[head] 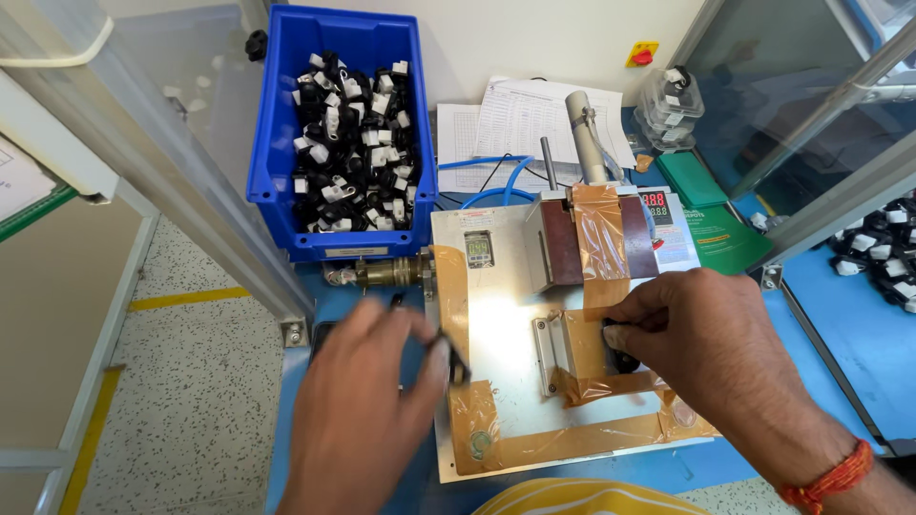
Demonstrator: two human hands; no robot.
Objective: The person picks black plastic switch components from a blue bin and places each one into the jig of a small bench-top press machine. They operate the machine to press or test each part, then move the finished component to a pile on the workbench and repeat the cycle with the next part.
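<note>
Right hand [711,329] pinches a small black plastic part [621,350] w/ thumb and fingers, pressing it against the tape-wrapped block [572,351] on the metal plate [501,324]. The part is dark, glossy, rounded, mostly hidden under the fingers, so exact shape can't be told. Orange thread band [830,477] sits on the right wrist.

Left hand [367,401] is blurred; thumb and fingers close on a second black part [456,358], thin and curved, held at the plate's left edge, just left of the right hand's block. Hands are apart, each clamped on its own piece.

Plate is pale metal w/ brown tape strips along the edges and over the upper fixture [587,238] (above the right hand), plus a small digital readout [478,249] above the left hand's fingertips. A brass connector [391,272] sticks out from the plate's left side.

Containers: blue bin [334,124], beyond the left hand, is filled w/ many black-and-white parts [348,143] in a loose heap. More of the same parts [878,248] lie far right of the right hand behind a clear panel. A clear lidded box [673,100] far beyond the right hand holds a few more. Paper sheets [534,124] lie between bin and box.
</note>
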